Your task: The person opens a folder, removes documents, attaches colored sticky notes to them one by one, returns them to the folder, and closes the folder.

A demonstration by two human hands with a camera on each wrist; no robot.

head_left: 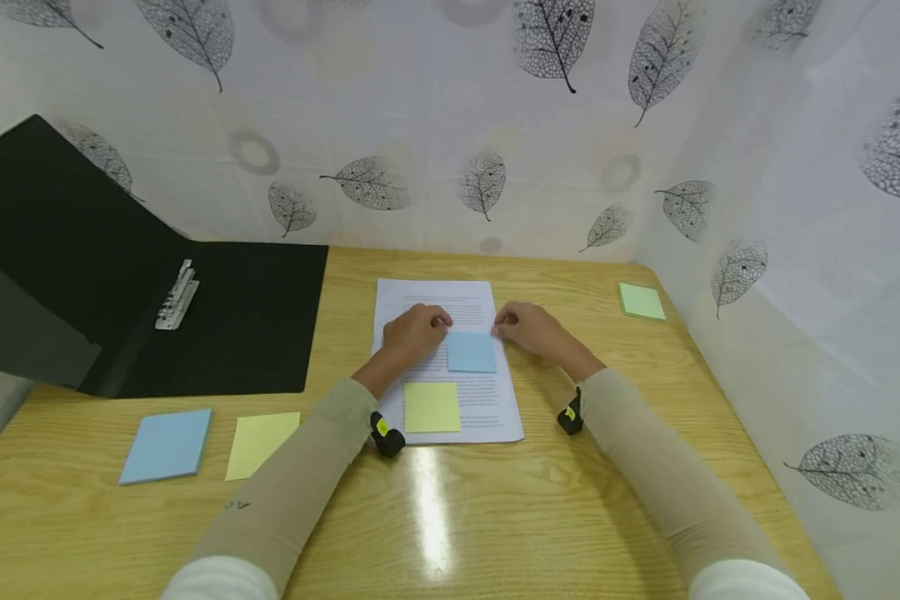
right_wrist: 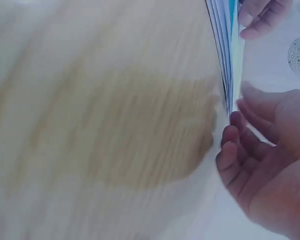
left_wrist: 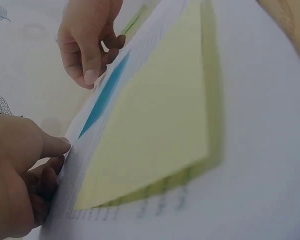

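Note:
A stack of printed sheets (head_left: 487, 417) lies on the wooden table, with a blue sticky note (head_left: 472, 352) and a yellow sticky note (head_left: 432, 407) on its top page. My left hand (head_left: 417, 333) is over the upper part of the page, its fingertips by the blue note's upper left corner. At the stack's right edge, my right hand (head_left: 528, 327) has its fingertips close to the note's upper right corner. The right wrist view shows the right hand's fingers (right_wrist: 230, 155) loosely bent at the sheet edges, thumb apart. Neither hand visibly pinches anything.
An open black clip folder (head_left: 255, 325) with a metal clip (head_left: 177, 296) lies at the left. Before it are a blue sticky pad (head_left: 167, 446) and yellow sticky notes (head_left: 258, 442). A green sticky pad (head_left: 642, 302) sits at the back right. Leaf-patterned covering (head_left: 435, 117) lines the walls.

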